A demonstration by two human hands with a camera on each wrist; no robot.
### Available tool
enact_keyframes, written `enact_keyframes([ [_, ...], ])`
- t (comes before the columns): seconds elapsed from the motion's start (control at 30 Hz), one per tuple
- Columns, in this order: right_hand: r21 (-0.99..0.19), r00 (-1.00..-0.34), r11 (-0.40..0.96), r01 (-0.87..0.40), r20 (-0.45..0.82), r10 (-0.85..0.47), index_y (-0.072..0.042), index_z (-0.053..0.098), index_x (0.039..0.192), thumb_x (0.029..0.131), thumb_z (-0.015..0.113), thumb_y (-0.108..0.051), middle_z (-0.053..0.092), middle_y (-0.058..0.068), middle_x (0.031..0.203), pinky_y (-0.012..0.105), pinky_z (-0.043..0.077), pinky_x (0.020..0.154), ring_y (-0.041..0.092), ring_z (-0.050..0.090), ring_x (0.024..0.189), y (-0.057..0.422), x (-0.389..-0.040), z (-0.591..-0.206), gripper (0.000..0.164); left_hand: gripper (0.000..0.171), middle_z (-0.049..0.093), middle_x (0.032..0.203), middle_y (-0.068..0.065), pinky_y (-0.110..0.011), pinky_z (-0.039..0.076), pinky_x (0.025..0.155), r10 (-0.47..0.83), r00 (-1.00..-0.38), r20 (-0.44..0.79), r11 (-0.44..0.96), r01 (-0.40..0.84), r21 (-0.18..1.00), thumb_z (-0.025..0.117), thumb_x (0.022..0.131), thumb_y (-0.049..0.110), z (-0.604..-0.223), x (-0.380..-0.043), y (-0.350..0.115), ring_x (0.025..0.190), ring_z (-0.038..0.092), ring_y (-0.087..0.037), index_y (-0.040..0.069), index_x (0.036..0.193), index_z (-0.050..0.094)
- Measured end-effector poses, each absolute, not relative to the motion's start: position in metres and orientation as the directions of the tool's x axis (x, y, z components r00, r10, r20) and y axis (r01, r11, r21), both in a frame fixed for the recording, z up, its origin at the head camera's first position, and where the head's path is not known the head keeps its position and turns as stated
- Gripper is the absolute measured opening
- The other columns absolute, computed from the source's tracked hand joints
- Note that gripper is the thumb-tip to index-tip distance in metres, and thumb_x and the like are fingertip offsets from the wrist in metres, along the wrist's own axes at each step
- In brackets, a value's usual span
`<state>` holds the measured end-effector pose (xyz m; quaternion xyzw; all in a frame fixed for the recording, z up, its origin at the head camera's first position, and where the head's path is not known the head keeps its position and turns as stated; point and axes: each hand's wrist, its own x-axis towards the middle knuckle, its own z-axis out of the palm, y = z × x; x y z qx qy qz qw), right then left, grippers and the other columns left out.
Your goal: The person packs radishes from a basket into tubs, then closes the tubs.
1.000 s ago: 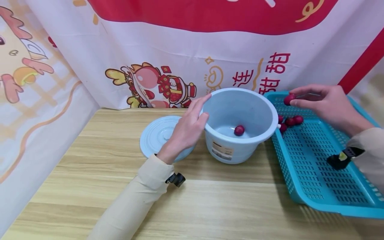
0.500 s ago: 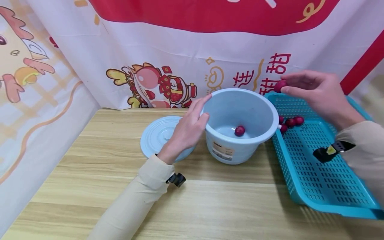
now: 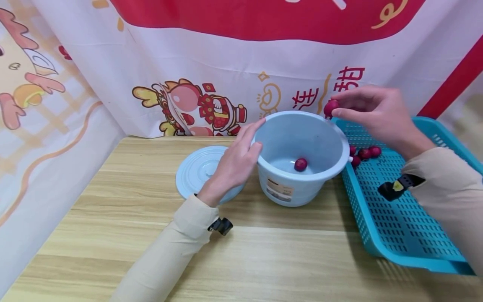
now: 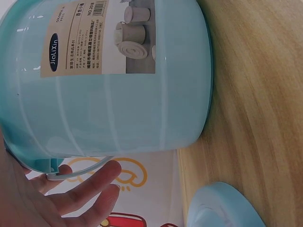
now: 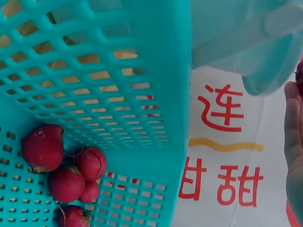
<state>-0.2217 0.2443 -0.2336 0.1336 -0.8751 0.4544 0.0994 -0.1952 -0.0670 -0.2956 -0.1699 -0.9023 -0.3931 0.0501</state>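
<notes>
My left hand (image 3: 237, 161) holds the rim of a light blue bucket (image 3: 298, 188) at its left side; in the left wrist view, several loosely bent fingers (image 4: 90, 189) show outside the wall, by the thin handle. A red radish (image 3: 300, 164) lies on the bucket's floor. Above the bucket's far right rim, my right hand (image 3: 371, 111) pinches another radish (image 3: 330, 108) between thumb and fingertips. Only the edge of that hand (image 5: 294, 137) shows in the right wrist view. Several more radishes (image 5: 66, 184) lie bunched in a corner of the teal basket (image 3: 362, 209).
A round light blue lid (image 3: 192, 176) lies on the wooden table (image 3: 241, 260) left of the bucket, partly under my left forearm. The perforated basket stands close against the bucket's right side. A printed cloth (image 3: 226, 54) hangs behind the table.
My right hand has lifted the radish from above the basket and carried it left to the bucket's far right rim. The left hand and the bucket have stayed in place.
</notes>
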Motion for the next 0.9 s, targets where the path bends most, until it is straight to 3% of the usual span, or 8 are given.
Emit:
enact_keyframes([
  [0.3, -0.676, -0.912, 0.613, -0.409, 0.31, -0.267, -0.025, 0.067, 0.126, 0.085, 0.076, -0.034, 0.07, -0.002, 0.115, 0.007, 0.051, 0.077, 0.003, 0.068, 0.095, 0.226, -0.226, -0.235, 0.043, 0.057, 0.025, 0.16, 0.012, -0.055, 0.047, 0.099, 0.271, -0.936, 0.226, 0.63, 0.35, 0.693, 0.035, 0.099, 0.034, -0.297, -0.195, -0.067, 0.136, 0.046, -0.022, 0.043, 0.155, 0.024],
  [0.5, -0.605, -0.894, 0.658, -0.448, 0.303, -0.331, -0.03, 0.068, 0.123, 0.083, 0.077, -0.038, 0.071, -0.003, 0.114, 0.01, 0.051, 0.075, 0.009, 0.068, 0.096, 0.211, -0.225, -0.237, 0.042, 0.057, 0.025, 0.16, 0.012, -0.054, 0.047, 0.099, 0.271, -0.935, 0.228, 0.632, 0.352, 0.69, 0.035, 0.099, 0.034, -0.297, -0.196, -0.068, 0.135, 0.046, -0.022, 0.043, 0.155, 0.024],
  [0.9, -0.591, -0.878, 0.651, -0.475, 0.276, -0.39, -0.03, 0.069, 0.121, 0.081, 0.08, -0.035, 0.069, -0.006, 0.111, 0.015, 0.052, 0.079, 0.013, 0.066, 0.096, 0.194, -0.226, -0.246, 0.042, 0.057, 0.025, 0.161, 0.012, -0.054, 0.046, 0.101, 0.273, -0.934, 0.229, 0.627, 0.354, 0.694, 0.034, 0.099, 0.034, -0.296, -0.195, -0.068, 0.137, 0.044, -0.022, 0.043, 0.154, 0.023],
])
